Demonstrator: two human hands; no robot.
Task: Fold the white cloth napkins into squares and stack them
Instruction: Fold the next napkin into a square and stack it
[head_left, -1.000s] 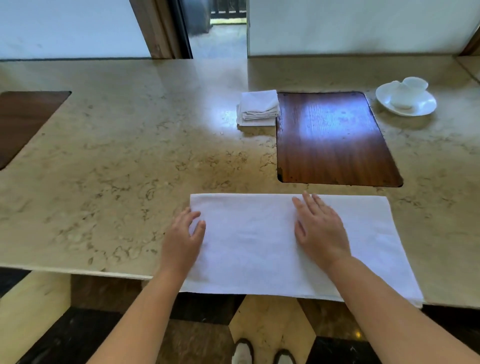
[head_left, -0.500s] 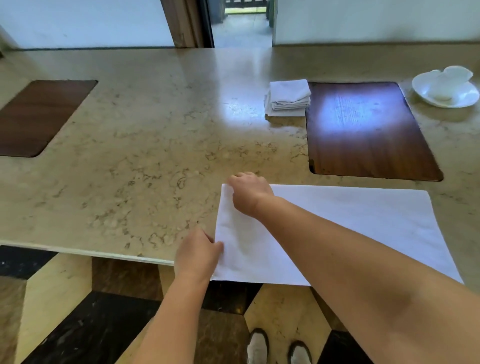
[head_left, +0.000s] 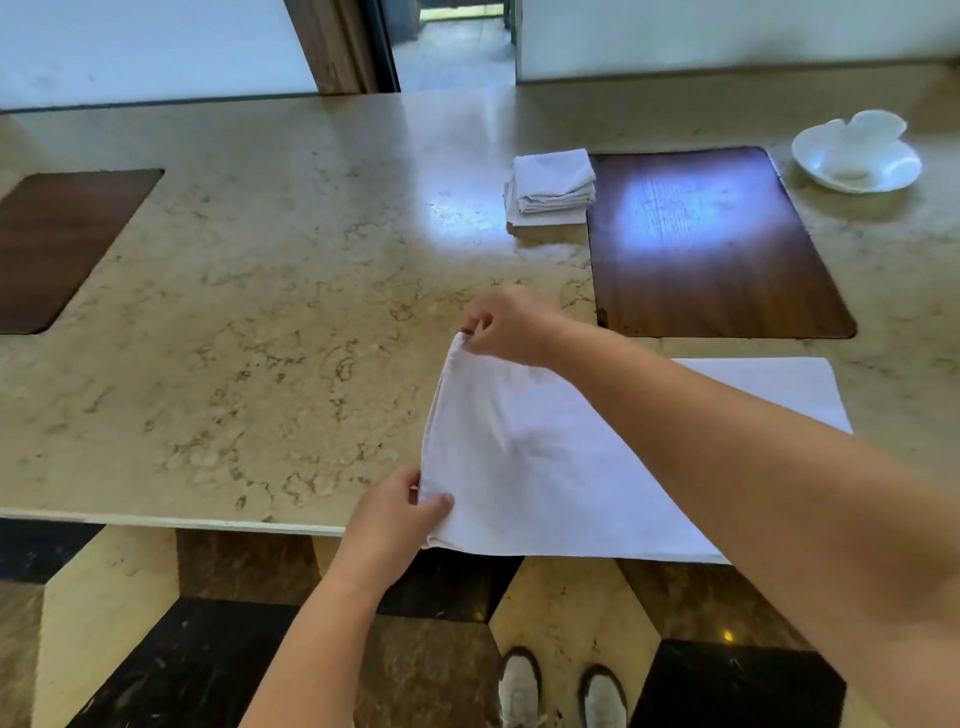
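A white cloth napkin (head_left: 550, 462), folded into a long rectangle, lies at the near edge of the marble counter (head_left: 260, 322). My right hand (head_left: 506, 325) reaches across and pinches its far left corner. Its near left corner is pinched by my left hand (head_left: 397, 512). The left end is raised off the counter, while the right end still lies flat. My right forearm hides part of the napkin's middle. A stack of folded white napkins (head_left: 551, 186) sits farther back on the counter.
A dark wooden inlay (head_left: 711, 244) lies right of the stack, and another inlay (head_left: 57, 244) sits at the far left. A white dish with a cup (head_left: 857, 156) stands at the back right. The counter's near edge runs just under my left hand.
Both hands went from lying flat on the napkin to its left end, took hold of the two left corners, and have now lifted that end off the counter.
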